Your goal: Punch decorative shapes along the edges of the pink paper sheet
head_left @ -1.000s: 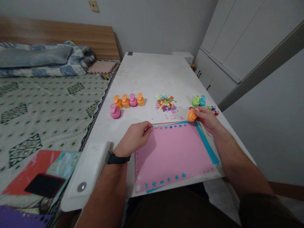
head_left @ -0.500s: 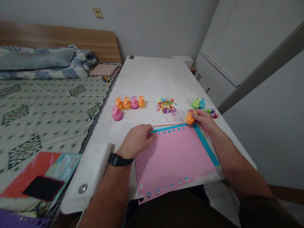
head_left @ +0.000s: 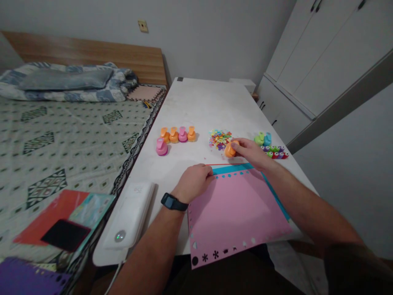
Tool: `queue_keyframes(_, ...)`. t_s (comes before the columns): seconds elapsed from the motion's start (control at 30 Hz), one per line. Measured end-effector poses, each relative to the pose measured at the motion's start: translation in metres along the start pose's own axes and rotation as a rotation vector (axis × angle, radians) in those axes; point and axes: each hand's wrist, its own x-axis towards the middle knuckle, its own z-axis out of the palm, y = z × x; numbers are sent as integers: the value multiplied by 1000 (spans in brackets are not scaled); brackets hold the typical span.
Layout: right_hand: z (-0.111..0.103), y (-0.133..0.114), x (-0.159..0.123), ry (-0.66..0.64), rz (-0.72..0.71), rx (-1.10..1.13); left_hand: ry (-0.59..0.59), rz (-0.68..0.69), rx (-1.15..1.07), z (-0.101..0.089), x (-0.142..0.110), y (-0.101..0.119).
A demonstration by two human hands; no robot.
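My right hand (head_left: 250, 152) grips an orange paper punch (head_left: 229, 150) just in front of a heap of coloured paper cut-outs (head_left: 220, 139). My left hand (head_left: 196, 181), fingers curled, pinches the upper left corner of a pink sheet (head_left: 236, 209) with punched shapes along its edges. Under that sheet lie a blue sheet (head_left: 233, 168) and a red one, showing at the top and right edges. The pink sheet's near edge hangs over the white table (head_left: 202, 102).
A row of orange and pink punches (head_left: 178, 135) and a single pink punch (head_left: 161, 147) stand left of centre. Green and blue punches (head_left: 263, 139) and small coloured ones (head_left: 274, 154) sit at the right edge. A white device (head_left: 130, 215) lies at the near left. A bed is left, cupboards right.
My right hand has carried the orange punch from the sheets' upper right corner leftward to the heap of cut-outs. The pink sheet slid toward me, over the table edge. The view shifted left.
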Motion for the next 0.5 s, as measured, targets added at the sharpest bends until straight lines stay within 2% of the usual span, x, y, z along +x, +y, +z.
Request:
queue_keyframes(0.2, 89, -37, 53, -112, -128, -420, 14, 3, -29, -1, -2, 0)
queue_keyframes(0.33, 139, -56, 77, -185, -202, -630, 21, 6, -33, -2, -4, 0)
queue_keyframes(0.43, 165, -63, 91, -194, -126, -644, 35, 12, -43, -2, -5, 0)
queue_keyframes(0.5, 176, -63, 99, -315, -48, -492, 38, 25, -47, -1, -6, 0)
